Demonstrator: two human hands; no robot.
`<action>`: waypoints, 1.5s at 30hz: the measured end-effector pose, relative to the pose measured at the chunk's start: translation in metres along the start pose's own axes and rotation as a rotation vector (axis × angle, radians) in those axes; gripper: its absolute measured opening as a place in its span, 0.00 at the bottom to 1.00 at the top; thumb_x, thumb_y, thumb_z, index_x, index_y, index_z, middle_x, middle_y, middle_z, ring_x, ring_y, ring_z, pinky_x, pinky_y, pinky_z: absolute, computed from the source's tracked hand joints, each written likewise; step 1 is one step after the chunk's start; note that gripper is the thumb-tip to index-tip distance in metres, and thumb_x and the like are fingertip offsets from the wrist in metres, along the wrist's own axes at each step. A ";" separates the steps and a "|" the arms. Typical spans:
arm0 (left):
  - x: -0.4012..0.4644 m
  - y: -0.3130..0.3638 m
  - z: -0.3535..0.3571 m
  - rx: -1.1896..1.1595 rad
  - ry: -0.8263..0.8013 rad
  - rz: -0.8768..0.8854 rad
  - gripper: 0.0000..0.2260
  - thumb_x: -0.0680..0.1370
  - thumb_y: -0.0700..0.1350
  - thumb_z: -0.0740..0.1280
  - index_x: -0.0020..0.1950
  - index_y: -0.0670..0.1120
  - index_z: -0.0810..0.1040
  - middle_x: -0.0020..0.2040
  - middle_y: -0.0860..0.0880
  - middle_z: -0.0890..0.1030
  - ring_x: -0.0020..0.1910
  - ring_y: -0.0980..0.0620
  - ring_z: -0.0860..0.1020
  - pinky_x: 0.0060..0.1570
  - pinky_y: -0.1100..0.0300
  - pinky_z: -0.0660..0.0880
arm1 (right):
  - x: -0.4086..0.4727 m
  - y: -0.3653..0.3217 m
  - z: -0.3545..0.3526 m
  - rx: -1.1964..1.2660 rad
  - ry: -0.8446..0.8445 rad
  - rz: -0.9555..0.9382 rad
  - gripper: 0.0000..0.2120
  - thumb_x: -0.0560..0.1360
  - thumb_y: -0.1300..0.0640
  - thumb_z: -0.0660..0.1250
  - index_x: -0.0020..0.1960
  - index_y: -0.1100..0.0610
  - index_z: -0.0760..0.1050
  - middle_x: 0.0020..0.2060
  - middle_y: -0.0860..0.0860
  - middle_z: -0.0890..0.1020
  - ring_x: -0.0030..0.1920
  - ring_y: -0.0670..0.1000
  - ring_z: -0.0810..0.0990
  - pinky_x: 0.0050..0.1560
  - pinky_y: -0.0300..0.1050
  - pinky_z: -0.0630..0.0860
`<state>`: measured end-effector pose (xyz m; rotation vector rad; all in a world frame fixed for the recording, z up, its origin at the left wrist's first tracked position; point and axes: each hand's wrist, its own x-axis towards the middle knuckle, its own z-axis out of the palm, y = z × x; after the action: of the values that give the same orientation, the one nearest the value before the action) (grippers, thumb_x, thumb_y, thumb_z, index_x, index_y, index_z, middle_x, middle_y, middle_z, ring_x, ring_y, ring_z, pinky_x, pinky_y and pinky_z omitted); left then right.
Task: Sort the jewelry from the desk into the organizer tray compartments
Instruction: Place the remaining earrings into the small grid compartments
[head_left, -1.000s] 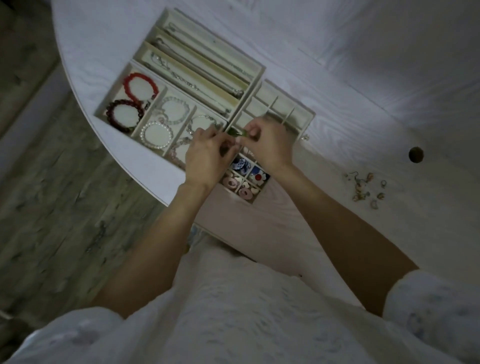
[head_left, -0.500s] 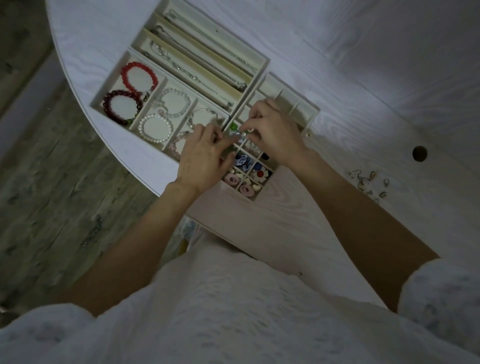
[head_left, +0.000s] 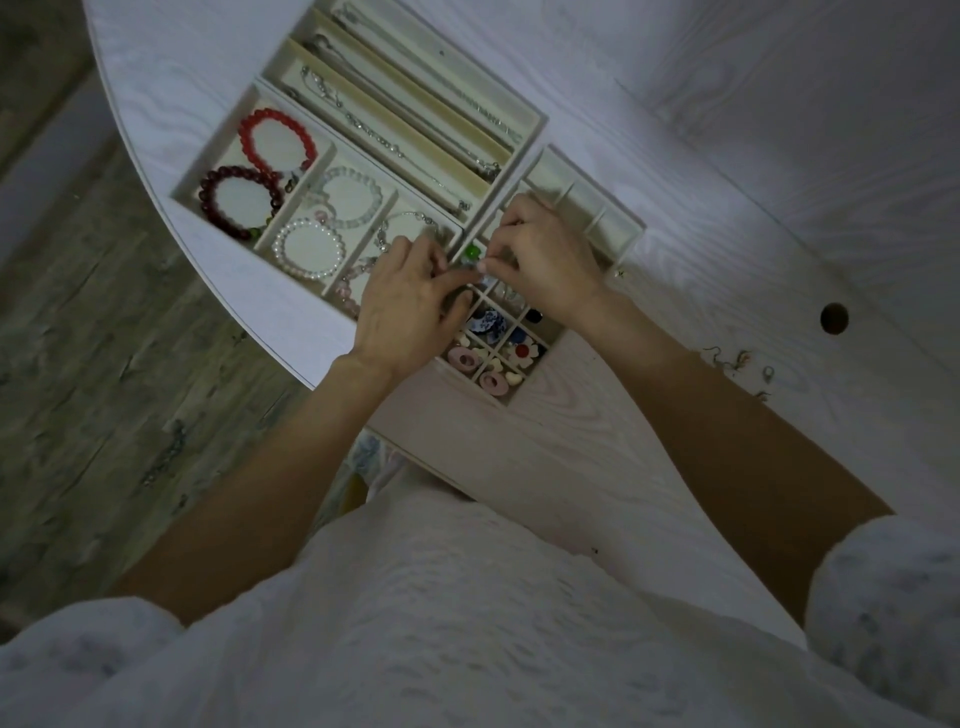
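The cream organizer tray (head_left: 540, 127) lies on the white desk. Both hands hover over its grid of small square compartments. My left hand (head_left: 410, 312) and my right hand (head_left: 545, 254) meet fingertip to fingertip, pinching a tiny pale piece of jewelry (head_left: 477, 268) just above the cells. It is too small to identify. A green bead (head_left: 471, 253) sits in the cell right beside the fingertips. Nearer cells hold blue-and-white earrings (head_left: 485, 322), a flower earring (head_left: 522, 353) and pink oval pieces (head_left: 462, 359). Loose jewelry (head_left: 743, 364) lies on the desk to the right.
Bracelets fill the left compartments: red (head_left: 278, 137), dark red (head_left: 239, 200), pearl (head_left: 309, 249), clear (head_left: 353, 200). Necklaces (head_left: 395, 143) lie in the long slots. Far grid cells (head_left: 613, 228) look bare. A cable hole (head_left: 834, 318) is at right. The desk's curved edge drops to the floor at left.
Both hands stay over the small grid with fingertips together. They have crept slightly toward the tray's far side, and the green bead now shows beside the fingers.
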<state>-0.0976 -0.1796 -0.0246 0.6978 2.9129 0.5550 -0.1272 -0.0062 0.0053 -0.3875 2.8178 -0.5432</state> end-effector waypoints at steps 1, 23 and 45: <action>0.000 -0.001 0.000 0.000 0.005 -0.001 0.17 0.78 0.53 0.58 0.59 0.51 0.81 0.48 0.45 0.74 0.45 0.47 0.68 0.44 0.59 0.61 | 0.000 -0.001 0.001 -0.008 0.016 0.014 0.10 0.74 0.50 0.68 0.47 0.57 0.81 0.49 0.52 0.74 0.52 0.51 0.71 0.50 0.39 0.64; 0.014 0.010 0.008 -0.062 0.105 -0.154 0.12 0.73 0.55 0.67 0.46 0.48 0.84 0.46 0.46 0.76 0.44 0.46 0.71 0.43 0.58 0.61 | -0.016 0.003 0.021 0.091 0.261 0.146 0.04 0.70 0.60 0.72 0.44 0.59 0.79 0.52 0.57 0.74 0.54 0.53 0.73 0.49 0.40 0.74; 0.011 -0.003 0.004 -0.014 0.037 -0.029 0.10 0.70 0.53 0.71 0.48 0.51 0.84 0.46 0.46 0.76 0.44 0.45 0.71 0.42 0.58 0.62 | 0.007 -0.005 -0.012 -0.202 -0.087 -0.106 0.05 0.74 0.55 0.68 0.46 0.56 0.79 0.51 0.51 0.73 0.55 0.52 0.68 0.48 0.41 0.66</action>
<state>-0.1084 -0.1757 -0.0292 0.6501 2.9454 0.5912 -0.1358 -0.0091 0.0172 -0.5874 2.7874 -0.2552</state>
